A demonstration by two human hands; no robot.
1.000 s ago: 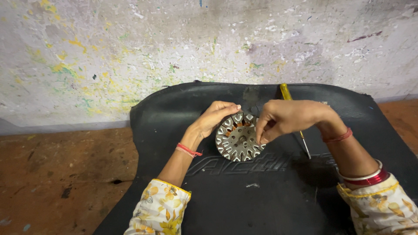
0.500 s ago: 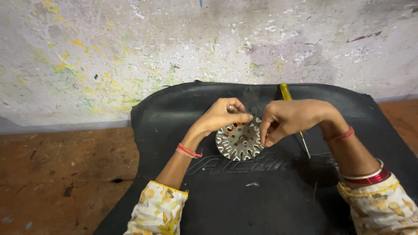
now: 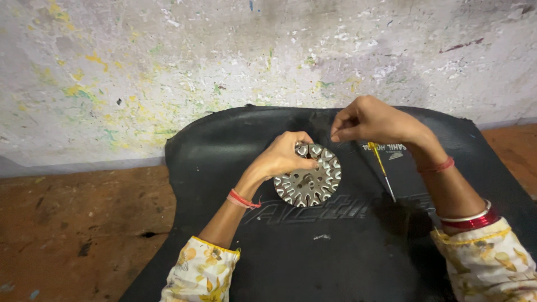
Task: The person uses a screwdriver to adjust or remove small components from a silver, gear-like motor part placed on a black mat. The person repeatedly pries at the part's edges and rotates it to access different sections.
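Head view only, so I go by that. Left hand [image 3: 282, 158] is curled closed over the upper left rim of the round metal stator core [image 3: 309, 175], pinning it flat on the black rubber mat [image 3: 235, 145]. Right hand [image 3: 373, 120] hangs above and to the right of the core, thumb and forefinger pinched together; whether something thin sits in that pinch I cannot tell. A yellow-handled screwdriver [image 3: 380, 166] lies on the mat just under that right hand, untouched.

I see the core's slots all bare, no winding in any of them, so I judge the work on it to be at an early stage with most left to do.

Against the frame half a second back, my right hand has lifted off the core's right edge and drawn up and away, while the left keeps its hold.
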